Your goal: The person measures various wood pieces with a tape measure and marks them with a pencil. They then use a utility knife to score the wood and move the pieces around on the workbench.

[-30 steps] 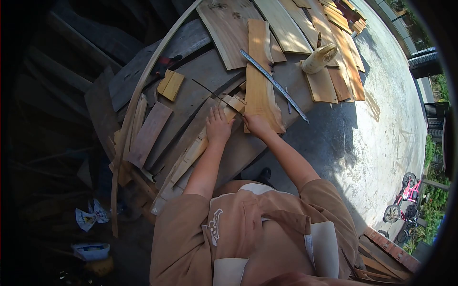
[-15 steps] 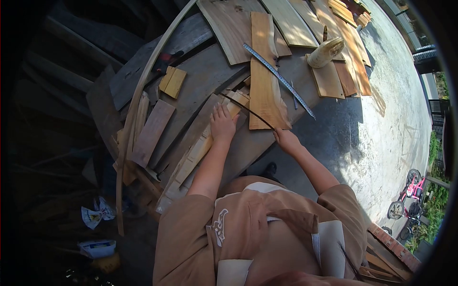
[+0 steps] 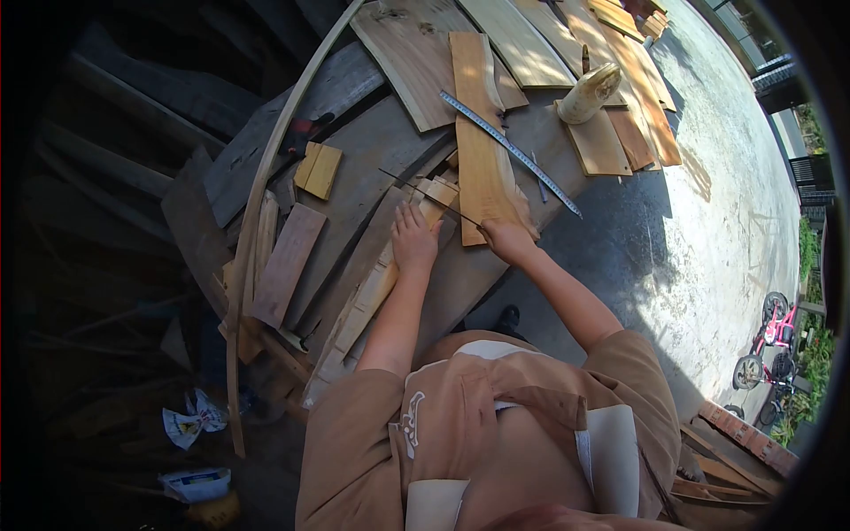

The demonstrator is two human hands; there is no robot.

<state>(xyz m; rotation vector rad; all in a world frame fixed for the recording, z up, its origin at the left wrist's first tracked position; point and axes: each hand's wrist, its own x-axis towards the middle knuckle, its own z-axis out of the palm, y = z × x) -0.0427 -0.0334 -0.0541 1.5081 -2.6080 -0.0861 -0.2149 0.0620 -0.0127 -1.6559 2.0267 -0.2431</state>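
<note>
My left hand [image 3: 414, 237] lies with its fingers spread on a long, narrow wooden piece [image 3: 378, 288] with marks along its side. My right hand [image 3: 508, 241] is closed round the near end of a thin dark saw-like blade [image 3: 429, 195], which crosses the far end of that piece just beyond my left hand. A wavy-edged board [image 3: 478, 168] lies beside my right hand, with a metal ruler [image 3: 511, 147] resting diagonally across it. Whether the blade is cutting into the wood cannot be made out.
A small yellow wood block [image 3: 318, 171] and a reddish board [image 3: 289, 265] lie left. A long curved strip [image 3: 266, 168] arches past them. A pale wooden cylinder [image 3: 589, 94] stands back right among several boards. A pink bicycle [image 3: 777, 329] is far right.
My right hand has moved left, toward the wood, and the blade now reaches farther past the piece on the far left side. My left hand stays on the wood.
</note>
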